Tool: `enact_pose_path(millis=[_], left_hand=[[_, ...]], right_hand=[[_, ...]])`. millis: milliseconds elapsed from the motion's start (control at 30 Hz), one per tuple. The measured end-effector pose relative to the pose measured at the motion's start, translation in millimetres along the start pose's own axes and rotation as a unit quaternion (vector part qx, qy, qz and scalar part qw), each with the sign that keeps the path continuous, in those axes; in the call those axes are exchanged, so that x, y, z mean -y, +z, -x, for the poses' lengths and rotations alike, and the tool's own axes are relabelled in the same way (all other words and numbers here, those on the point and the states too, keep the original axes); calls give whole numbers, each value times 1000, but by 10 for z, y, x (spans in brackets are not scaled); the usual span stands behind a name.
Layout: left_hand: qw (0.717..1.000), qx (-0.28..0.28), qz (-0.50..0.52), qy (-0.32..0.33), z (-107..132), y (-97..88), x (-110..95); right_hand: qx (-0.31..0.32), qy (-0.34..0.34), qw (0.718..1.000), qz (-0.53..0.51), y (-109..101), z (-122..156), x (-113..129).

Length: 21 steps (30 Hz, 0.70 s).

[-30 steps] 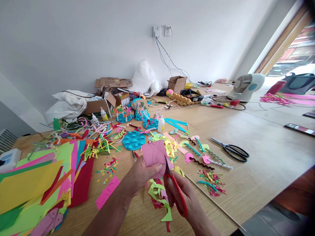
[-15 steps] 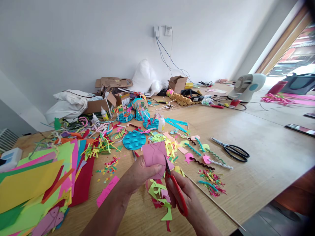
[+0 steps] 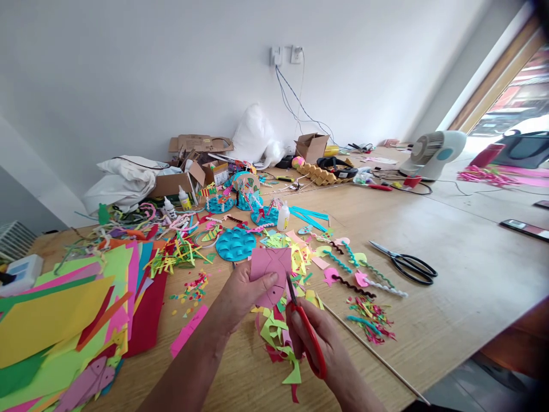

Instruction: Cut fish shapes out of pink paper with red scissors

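Observation:
A sheet of pink paper with fish outlines drawn on it is pinched between the thumb and fingers of my left hand. My right hand grips red-handled scissors, their dark blades at the paper's right edge. A partly cut strip hangs beside the blades. Below the paper lie green and red paper scraps. Just behind it sits a round blue base with hollows. To the left rests a bright pink paper strip.
Coloured paper sheets pile up at the left. Black-handled scissors and a thin wooden stick lie to the right, near pipe-cleaner pieces with paper shapes. A glue bottle stands behind; a white fan is farther back.
The pink paper has turned slightly in my left hand, and a drawn fish with an eye now shows near its lower edge. The scissors stay at its right side. The view has shifted a little.

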<state>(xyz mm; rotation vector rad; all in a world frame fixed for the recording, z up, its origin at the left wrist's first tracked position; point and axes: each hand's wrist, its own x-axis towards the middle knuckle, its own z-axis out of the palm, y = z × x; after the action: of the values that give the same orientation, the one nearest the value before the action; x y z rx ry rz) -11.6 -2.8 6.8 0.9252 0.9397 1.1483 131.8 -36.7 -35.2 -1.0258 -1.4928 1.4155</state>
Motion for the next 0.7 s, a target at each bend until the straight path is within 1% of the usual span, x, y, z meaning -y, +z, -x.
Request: enact_pose_path(millis=[100, 200, 333, 533, 700], left_hand=[[1000, -16, 20, -9, 17, 46, 22], [999, -23, 29, -1, 30, 87, 47], [999, -19, 40, -6, 37, 120, 63], [999, -8, 40, -13, 51, 117, 54], [999, -10, 20, -26, 48, 100, 52]], right_hand=[[-2, -7, 1000, -3, -3, 6, 18], [-4, -11, 1000, -2, -10, 13, 17], [-14, -12, 1000, -10, -9, 15, 3], [-30, -10, 999, -16, -3, 11, -16], [-37, 2, 999, -21, -8, 19, -25]])
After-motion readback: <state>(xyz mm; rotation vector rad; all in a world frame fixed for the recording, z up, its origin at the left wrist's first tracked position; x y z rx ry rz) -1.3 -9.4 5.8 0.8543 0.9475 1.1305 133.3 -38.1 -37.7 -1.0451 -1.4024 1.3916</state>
